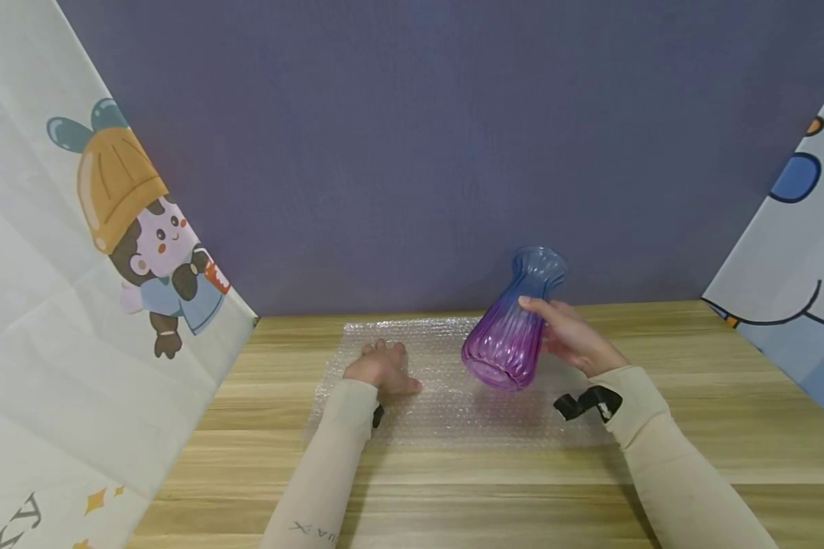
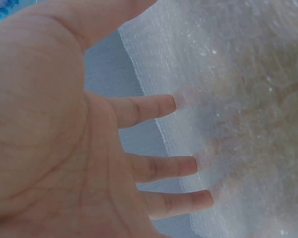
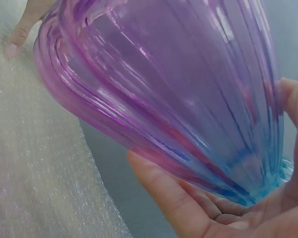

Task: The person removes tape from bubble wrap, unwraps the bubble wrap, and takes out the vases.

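Observation:
My right hand (image 1: pixel 577 335) grips a ribbed, see-through vase (image 1: pixel 511 328) round its narrower part, the thumb across the near side. The vase is magenta at its base and blue at its flared mouth; it tilts, mouth up and to the right, held above a sheet of bubble wrap (image 1: pixel 439 419). In the right wrist view the vase (image 3: pixel 164 89) fills much of the picture between thumb and fingers. On the left part of the bubble wrap rests my left hand (image 1: pixel 384 368), its fingers spread. The left wrist view shows those fingertips (image 2: pixel 164 105) touching the wrap (image 2: pixel 248 99).
The bubble wrap lies flat on a wood-grain table (image 1: pixel 467 503). A dark blue-purple panel (image 1: pixel 412 152) rises behind the table's far edge. Printed white cloths hang at the left (image 1: pixel 34 252) and right.

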`<state>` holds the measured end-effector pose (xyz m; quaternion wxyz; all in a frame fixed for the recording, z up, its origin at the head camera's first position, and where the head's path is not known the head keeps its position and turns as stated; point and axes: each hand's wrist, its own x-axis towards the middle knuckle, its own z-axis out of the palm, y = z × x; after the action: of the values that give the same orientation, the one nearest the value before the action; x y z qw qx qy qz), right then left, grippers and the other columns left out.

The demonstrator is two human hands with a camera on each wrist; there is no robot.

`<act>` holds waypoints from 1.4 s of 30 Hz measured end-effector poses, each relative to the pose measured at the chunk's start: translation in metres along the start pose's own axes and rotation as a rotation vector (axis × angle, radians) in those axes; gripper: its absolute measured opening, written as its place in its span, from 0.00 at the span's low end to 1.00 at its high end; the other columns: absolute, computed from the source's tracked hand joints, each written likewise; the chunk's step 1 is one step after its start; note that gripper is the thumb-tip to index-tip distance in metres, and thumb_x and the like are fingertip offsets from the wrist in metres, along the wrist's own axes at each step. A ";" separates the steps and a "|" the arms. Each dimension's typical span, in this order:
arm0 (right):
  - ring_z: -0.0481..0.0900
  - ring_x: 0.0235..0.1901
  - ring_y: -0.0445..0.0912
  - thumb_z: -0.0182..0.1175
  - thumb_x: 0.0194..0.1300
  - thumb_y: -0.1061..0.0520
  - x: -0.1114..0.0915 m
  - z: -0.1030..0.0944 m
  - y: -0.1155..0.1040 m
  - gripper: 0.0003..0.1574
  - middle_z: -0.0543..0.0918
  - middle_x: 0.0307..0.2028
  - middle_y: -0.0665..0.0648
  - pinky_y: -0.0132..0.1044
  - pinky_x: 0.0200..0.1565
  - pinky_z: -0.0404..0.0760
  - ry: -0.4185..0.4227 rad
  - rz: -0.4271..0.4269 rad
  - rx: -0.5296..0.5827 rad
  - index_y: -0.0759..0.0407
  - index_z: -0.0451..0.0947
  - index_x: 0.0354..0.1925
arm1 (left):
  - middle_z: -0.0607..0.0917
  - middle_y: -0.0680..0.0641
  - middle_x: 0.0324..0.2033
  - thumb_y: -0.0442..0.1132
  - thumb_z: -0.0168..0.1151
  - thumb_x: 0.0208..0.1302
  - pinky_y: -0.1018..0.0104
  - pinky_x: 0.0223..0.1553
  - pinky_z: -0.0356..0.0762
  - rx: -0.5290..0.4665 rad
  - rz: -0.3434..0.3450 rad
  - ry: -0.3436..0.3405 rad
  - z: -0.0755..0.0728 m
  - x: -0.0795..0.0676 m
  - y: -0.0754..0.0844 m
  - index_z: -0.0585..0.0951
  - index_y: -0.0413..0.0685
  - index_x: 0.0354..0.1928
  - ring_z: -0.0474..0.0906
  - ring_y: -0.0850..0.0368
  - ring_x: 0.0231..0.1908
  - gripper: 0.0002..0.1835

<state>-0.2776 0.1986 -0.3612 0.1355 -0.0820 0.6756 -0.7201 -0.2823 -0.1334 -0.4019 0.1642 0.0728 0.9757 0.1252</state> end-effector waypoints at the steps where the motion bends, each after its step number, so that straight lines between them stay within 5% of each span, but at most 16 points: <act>1: 0.86 0.41 0.43 0.50 0.79 0.45 0.000 0.000 0.000 0.17 0.86 0.40 0.46 0.42 0.43 0.89 0.004 0.000 0.007 0.55 0.69 0.53 | 0.50 0.32 0.80 0.65 0.69 0.60 0.20 0.62 0.66 -0.001 0.000 0.000 0.000 0.000 0.000 0.58 0.53 0.80 0.49 0.27 0.77 0.52; 42: 0.87 0.42 0.40 0.54 0.77 0.46 0.012 -0.025 -0.011 0.20 0.87 0.40 0.44 0.40 0.43 0.89 0.052 -0.026 0.032 0.55 0.65 0.57 | 0.52 0.32 0.80 0.65 0.69 0.60 0.21 0.62 0.67 -0.015 -0.018 0.001 -0.003 0.011 0.007 0.59 0.51 0.80 0.50 0.27 0.77 0.52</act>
<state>-0.2971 0.2196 -0.3525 0.1100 -0.0699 0.6661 -0.7344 -0.2926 -0.1252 -0.4002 0.1652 0.0626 0.9755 0.1313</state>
